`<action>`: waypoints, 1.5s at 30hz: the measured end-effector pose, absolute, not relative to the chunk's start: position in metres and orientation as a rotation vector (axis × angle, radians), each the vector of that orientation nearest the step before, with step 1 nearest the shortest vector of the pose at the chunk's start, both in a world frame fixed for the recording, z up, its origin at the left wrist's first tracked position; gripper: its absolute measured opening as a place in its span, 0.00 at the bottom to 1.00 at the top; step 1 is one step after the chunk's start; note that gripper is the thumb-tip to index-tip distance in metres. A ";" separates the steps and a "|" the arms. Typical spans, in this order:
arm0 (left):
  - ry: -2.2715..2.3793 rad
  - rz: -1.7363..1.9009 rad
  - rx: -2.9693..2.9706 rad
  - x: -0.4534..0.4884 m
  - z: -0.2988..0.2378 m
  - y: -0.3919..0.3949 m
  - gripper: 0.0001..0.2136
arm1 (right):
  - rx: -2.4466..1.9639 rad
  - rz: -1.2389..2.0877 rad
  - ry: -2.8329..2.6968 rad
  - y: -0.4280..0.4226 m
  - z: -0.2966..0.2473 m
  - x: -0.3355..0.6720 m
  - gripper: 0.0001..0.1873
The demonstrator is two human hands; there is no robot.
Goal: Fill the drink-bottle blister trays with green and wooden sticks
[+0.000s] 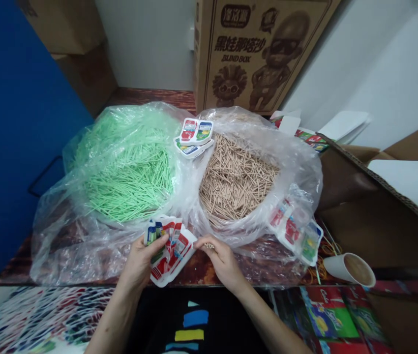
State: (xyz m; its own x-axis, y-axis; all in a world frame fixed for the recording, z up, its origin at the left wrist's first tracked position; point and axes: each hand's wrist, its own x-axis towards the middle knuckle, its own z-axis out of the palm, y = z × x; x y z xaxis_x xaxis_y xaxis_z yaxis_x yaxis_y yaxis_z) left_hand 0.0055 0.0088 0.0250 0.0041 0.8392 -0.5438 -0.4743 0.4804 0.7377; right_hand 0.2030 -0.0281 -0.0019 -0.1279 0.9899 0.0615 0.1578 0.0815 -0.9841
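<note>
My left hand [144, 255] is closed on a fanned stack of printed cards [172, 253], red, green and white with rounded edges. Against the right edge of that stack, my right hand [222, 260] has its fingers curled round several thin tan sticks [209, 245], whose ends show. In front of my right hand lies a clear bag of tan sticks [238, 182]. Beyond my left hand is a clear bag of bright green sticks [131, 182]. More printed cards [196, 132] rest between the two bags.
At the right, wrapped printed packs [297, 231] lie near a paper cup [349, 269] holding a brownish content. An open cardboard box [360, 211] stands beyond it. A tall blind-box carton [253, 54] is at the back. A blue panel [17, 137] borders the left.
</note>
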 end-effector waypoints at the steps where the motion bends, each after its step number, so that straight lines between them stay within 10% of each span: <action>1: 1.159 1.078 0.397 0.006 0.026 0.009 0.16 | -1.212 1.162 -1.455 -0.028 -0.002 0.203 0.10; 45: 1.168 0.993 0.472 0.009 0.023 0.008 0.15 | -1.244 1.155 -1.445 -0.019 0.012 0.207 0.10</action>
